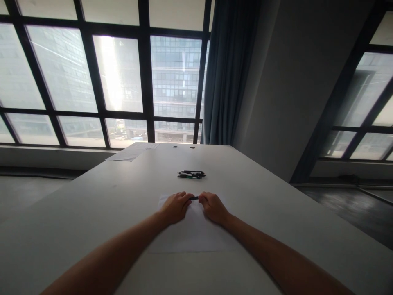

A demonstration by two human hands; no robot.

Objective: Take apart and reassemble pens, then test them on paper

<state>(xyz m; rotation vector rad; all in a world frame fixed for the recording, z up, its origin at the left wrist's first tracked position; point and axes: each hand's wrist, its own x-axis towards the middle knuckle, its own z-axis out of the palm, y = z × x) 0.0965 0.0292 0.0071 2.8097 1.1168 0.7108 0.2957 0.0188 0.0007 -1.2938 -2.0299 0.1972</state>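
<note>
Both of my hands grip one dark pen [194, 198], held sideways above the far part of a white sheet of paper [193, 235]. My left hand [177, 207] is closed around its left end, and my right hand [214, 207] is closed on its right end. Only a short middle stretch of the pen shows between the fingers; the rest is hidden. Beyond my hands a small bunch of black pens [192, 174] lies sideways on the white table [123, 196].
Several papers [132, 151] lie at the table's far left edge. Two small dark round pieces [192, 147] sit near the far end. Behind the table are large windows [175, 78], a dark blue curtain [225, 78] and a grey pillar [282, 82].
</note>
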